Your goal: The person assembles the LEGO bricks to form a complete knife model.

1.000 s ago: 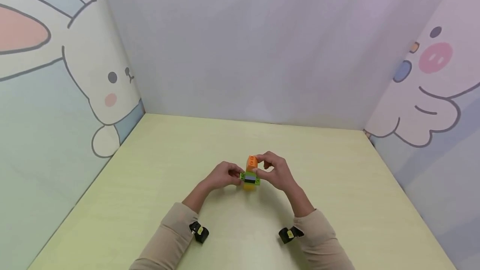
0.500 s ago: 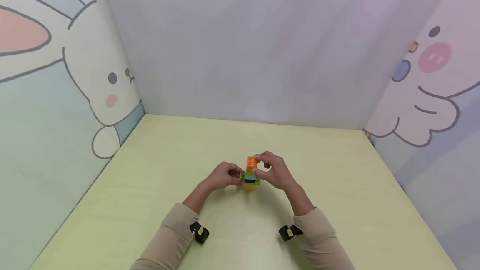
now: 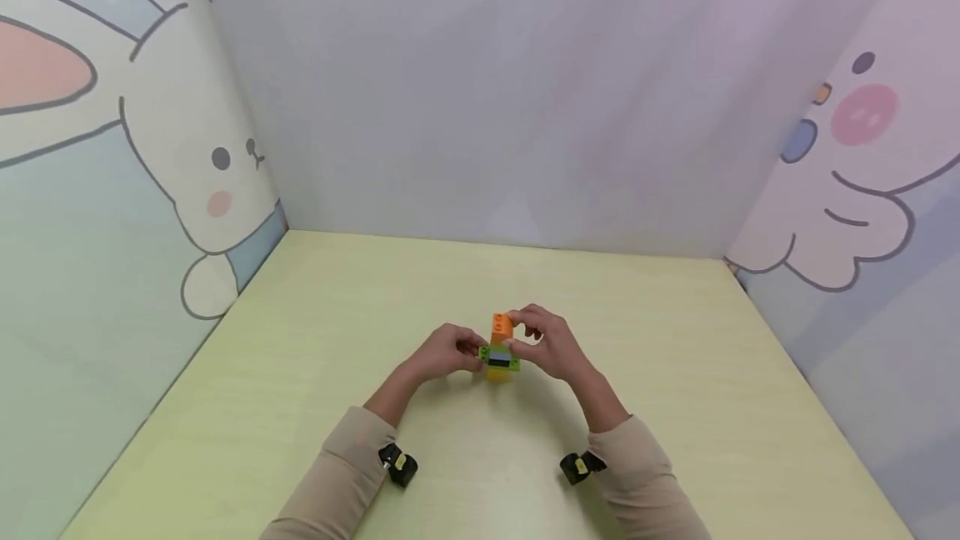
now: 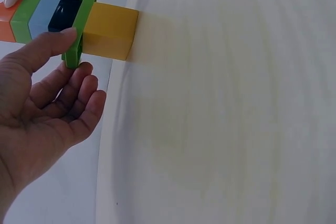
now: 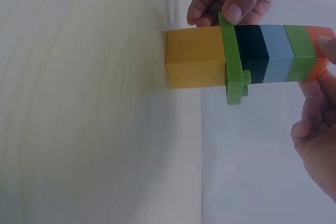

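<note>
A tower of toy building bricks stands upright on the table, joined in one column. At its foot is a yellow block (image 5: 195,57), topped by a wider green plate (image 5: 233,59) that juts out at the sides. Above that come a black brick (image 5: 252,53), a light blue brick (image 4: 44,18), a green brick (image 4: 25,19) and an orange brick (image 3: 502,328) on top. My left hand (image 3: 446,352) pinches the plate's left edge between thumb and fingers. With thumb and fingertips my right hand (image 3: 553,346) grips the orange brick from the right.
The pale yellow tabletop (image 3: 360,290) spreads on all sides of the tower. Behind it rises a plain light wall (image 3: 480,90). Side walls carry a cartoon rabbit (image 3: 195,148) and a pig (image 3: 862,132). Black wrist cameras sit at both sleeve cuffs.
Both hands keep the same holds and the tower stays in place. Only the head view has shifted very slightly.
</note>
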Demonstrator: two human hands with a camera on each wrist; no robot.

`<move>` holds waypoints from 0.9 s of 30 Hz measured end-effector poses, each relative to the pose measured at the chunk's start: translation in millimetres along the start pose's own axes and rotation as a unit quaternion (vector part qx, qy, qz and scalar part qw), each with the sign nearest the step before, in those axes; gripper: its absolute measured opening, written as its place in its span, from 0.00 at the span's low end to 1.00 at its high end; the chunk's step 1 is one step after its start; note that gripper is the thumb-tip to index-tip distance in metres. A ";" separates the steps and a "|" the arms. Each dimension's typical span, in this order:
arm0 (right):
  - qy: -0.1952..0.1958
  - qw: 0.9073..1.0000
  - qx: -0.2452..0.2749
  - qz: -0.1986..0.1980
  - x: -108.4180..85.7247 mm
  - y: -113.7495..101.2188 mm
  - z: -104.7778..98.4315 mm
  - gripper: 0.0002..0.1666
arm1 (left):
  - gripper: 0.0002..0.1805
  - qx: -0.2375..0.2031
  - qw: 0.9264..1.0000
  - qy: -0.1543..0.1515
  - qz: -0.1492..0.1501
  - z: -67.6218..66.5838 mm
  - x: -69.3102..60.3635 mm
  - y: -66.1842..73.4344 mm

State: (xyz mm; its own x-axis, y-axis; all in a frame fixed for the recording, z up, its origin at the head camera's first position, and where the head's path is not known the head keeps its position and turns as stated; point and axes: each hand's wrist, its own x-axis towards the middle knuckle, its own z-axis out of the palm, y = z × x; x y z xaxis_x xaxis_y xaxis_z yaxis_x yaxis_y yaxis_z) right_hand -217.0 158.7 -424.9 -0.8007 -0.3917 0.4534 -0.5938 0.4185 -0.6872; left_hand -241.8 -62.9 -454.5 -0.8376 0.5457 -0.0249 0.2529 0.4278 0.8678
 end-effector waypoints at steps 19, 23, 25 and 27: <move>-0.014 0.997 0.057 0.039 -14.9 -29.4 -13.1 0.32 | 0.27 0.010 0.999 0.034 0.034 -2.1 -15.8 5.3; -0.003 0.998 0.059 0.017 -21.1 -28.6 -10.7 0.32 | 0.26 0.002 0.998 0.040 0.039 1.9 -20.3 5.9; -0.001 0.998 0.068 0.010 -23.3 -26.8 -8.9 0.32 | 0.26 0.005 0.998 0.043 0.041 4.6 -21.8 6.0; -0.003 0.997 0.078 0.007 -24.5 -25.0 -7.3 0.32 | 0.26 0.012 0.998 0.047 0.046 6.9 -22.7 5.9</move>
State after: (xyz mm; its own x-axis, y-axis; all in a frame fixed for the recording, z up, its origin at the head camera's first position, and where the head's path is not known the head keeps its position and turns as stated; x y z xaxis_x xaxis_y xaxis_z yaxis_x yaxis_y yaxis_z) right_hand -183.1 163.9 -414.7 -0.8076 -0.3925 0.4400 -0.5630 0.2913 -0.7734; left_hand -218.0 -67.8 -452.3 -0.8522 0.5131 0.1022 0.3408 0.3963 0.8525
